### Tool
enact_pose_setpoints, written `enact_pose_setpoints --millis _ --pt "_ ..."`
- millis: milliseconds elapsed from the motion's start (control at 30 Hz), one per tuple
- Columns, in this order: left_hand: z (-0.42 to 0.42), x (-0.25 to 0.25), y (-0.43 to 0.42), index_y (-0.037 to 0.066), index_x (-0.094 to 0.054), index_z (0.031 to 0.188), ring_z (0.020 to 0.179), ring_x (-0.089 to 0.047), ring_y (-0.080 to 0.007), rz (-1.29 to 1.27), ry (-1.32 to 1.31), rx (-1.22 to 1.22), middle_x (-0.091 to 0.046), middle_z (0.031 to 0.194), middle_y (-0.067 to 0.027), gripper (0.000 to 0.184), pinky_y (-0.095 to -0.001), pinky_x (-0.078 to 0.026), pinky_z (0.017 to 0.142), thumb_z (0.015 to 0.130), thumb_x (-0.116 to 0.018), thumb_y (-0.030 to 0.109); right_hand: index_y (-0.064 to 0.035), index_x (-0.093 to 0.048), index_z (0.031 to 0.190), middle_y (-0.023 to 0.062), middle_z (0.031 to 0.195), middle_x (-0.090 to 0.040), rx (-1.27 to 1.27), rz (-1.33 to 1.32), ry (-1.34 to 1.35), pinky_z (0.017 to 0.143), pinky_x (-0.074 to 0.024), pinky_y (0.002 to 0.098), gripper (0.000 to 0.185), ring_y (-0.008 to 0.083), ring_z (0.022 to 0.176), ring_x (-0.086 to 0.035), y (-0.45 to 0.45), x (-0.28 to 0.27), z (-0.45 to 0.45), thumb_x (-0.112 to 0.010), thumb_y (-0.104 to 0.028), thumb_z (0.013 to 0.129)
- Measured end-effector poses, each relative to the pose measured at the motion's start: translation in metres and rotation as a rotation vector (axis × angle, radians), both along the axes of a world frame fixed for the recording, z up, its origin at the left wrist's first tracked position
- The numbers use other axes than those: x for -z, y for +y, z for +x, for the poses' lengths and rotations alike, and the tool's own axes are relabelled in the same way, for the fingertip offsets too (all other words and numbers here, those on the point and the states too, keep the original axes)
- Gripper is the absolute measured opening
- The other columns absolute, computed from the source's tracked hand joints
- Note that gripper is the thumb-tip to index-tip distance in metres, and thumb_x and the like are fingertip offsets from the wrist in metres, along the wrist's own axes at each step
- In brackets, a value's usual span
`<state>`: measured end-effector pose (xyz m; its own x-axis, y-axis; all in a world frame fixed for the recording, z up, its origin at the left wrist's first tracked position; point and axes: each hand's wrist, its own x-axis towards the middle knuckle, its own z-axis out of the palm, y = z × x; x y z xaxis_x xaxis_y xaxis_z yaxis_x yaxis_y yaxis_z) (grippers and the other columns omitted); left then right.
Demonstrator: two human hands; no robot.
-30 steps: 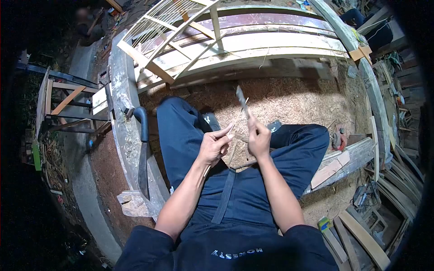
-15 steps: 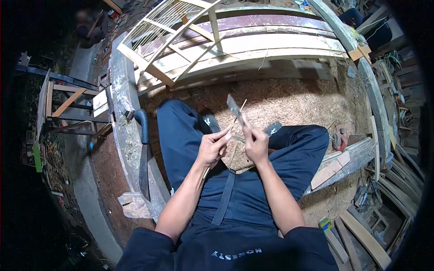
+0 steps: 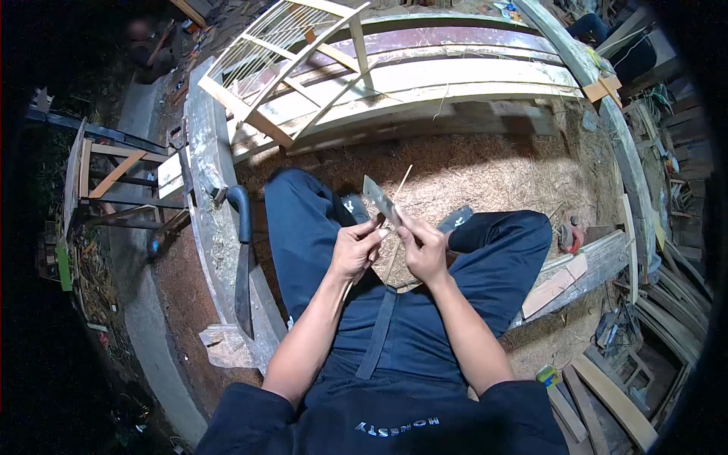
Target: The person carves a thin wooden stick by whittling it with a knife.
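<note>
My left hand [image 3: 358, 249] is closed round a thin, pale wooden strip, probably bamboo. The strip [image 3: 405, 180] sticks out beyond the fingers, and its other end shows below the wrist. My right hand [image 3: 423, 246] grips a knife with a broad grey blade [image 3: 377, 196], which points up and to the left. The blade lies across the strip just beyond my left fingers. My right fingers hide the knife's handle. Both hands are close together above my lap, between my bent knees.
A slatted wooden frame [image 3: 292, 61] leans on pale planks [image 3: 470, 76] ahead. A long-bladed knife with a dark curved handle [image 3: 241, 216] rests on the left beam [image 3: 216, 250]. Wood shavings [image 3: 523, 178] cover the ground. A red clamp-like tool [image 3: 570, 235] lies right. Another person sits far left.
My right hand has shifted slightly left and down, bringing the knife closer to my left fingers. The blade now tilts further left. My left hand stays nearly in place.
</note>
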<state>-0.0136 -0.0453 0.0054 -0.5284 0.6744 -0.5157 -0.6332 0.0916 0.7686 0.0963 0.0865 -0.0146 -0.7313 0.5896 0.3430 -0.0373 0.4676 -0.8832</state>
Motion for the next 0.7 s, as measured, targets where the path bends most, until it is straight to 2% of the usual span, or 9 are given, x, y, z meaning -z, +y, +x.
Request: enact_pose_setpoints --millis 200,267,300,400,433,467,533,600,700 --pt "0.005 0.004 0.000 0.004 -0.064 0.133 0.047 -0.041 -0.0006 -0.047 0.032 0.009 -0.054 0.063 0.0078 0.043 -0.0202 -0.030 0.042 0.092 -0.074 0.012 -0.0028 -0.067 0.129 0.0219 0.096 -0.073 0.197 -0.146 -0.107 0.073 -0.0543 0.0365 0.035 0.0274 0.078 -0.071 0.017 0.003 -0.011 -0.063 -0.010 0.095" --pt "0.003 0.014 -0.003 0.003 -0.065 0.132 0.049 -0.043 -0.0018 -0.005 0.085 -0.008 -0.066 0.076 0.0026 0.041 -0.0214 -0.034 0.044 0.091 -0.073 0.006 -0.0022 -0.067 0.129 0.0205 0.090 -0.073 0.072 0.118 0.082 0.069 -0.0528 0.0367 0.034 0.0271 0.074 -0.070 0.010 0.000 -0.004 -0.062 -0.012 0.097" --pt "0.003 0.014 -0.004 0.003 -0.067 0.129 0.050 -0.044 -0.0023 -0.035 0.130 0.016 -0.068 0.081 0.0017 0.038 -0.0211 -0.035 0.046 0.091 -0.073 0.007 -0.0009 -0.066 0.128 0.0232 0.097 -0.074 0.071 -0.024 -0.238 0.078 -0.0526 0.0326 0.032 0.0166 0.088 -0.071 0.013 -0.004 0.004 -0.058 -0.015 0.101" --pt "0.010 0.008 0.002 0.007 -0.066 0.131 0.051 -0.037 0.0002 -0.053 0.205 0.035 -0.048 0.061 0.0110 0.040 -0.0206 -0.029 0.047 0.092 -0.074 0.009 0.0020 -0.067 0.123 0.0121 0.079 -0.072 0.377 -0.289 -0.381 0.068 -0.0511 0.0307 0.036 0.0154 0.072 -0.067 0.042 0.017 -0.013 -0.057 -0.027 0.104" --pt "0.011 0.008 0.003 0.007 -0.066 0.131 0.051 -0.037 0.0002 -0.054 0.206 0.041 -0.048 0.061 0.0110 0.040 -0.0206 -0.029 0.047 0.092 -0.074 0.009 -0.0034 -0.067 0.129 0.0018 0.073 -0.065 0.379 -0.299 -0.298 0.052 -0.0425 0.0283 0.036 0.0052 0.058 -0.053 0.051 0.031 -0.014 -0.057 -0.027 0.104" --pt "0.012 0.007 0.003 0.008 -0.066 0.131 0.052 -0.036 0.0005 -0.062 0.257 0.069 -0.046 0.061 0.0119 0.040 -0.0208 -0.028 0.047 0.092 -0.074 0.010 -0.0034 -0.067 0.129 0.0018 0.073 -0.065 0.381 -0.301 -0.297 0.052 -0.0425 0.0283 0.036 0.0052 0.058 -0.053 0.051 0.043 -0.006 -0.057 -0.027 0.104" --pt "0.011 0.006 0.003 0.009 -0.066 0.132 0.052 -0.034 0.0009 -0.064 0.312 0.086 -0.044 0.061 0.0128 0.041 -0.0210 -0.027 0.048 0.092 -0.074 0.010 -0.0011 -0.064 0.132 0.0003 0.072 -0.059 0.313 -0.820 -0.129 0.049 -0.0378 0.0222 0.039 0.0016 0.056 -0.050 0.047 0.031 0.000 -0.056 -0.029 0.105" --pt "0.010 0.007 0.002 0.004 -0.067 0.130 0.054 -0.042 0.0000 -0.101 0.375 0.126 -0.056 0.066 0.0084 0.038 -0.0193 -0.034 0.049 0.093 -0.073 0.010 0.0013 -0.065 0.126 0.0004 0.072 -0.059 0.297 -0.658 -0.096 0.047 -0.0381 0.0205 0.038 0.0017 0.055 -0.050 0.046 0.033 0.003 -0.055 -0.029 0.105" --pt "0.012 0.005 0.005 0.003 -0.066 0.131 0.054 -0.040 0.0008 -0.083 0.360 0.123 -0.053 0.065 0.0100 0.041 -0.0193 -0.032 0.049 0.092 -0.074 0.011 0.0041 -0.066 0.098 0.0046 0.075 -0.064 0.214 -0.683 -0.010 0.051 -0.0462 0.0235 0.039 0.0086 0.054 -0.057 0.047 0.025 0.006 -0.050 -0.031 0.107"
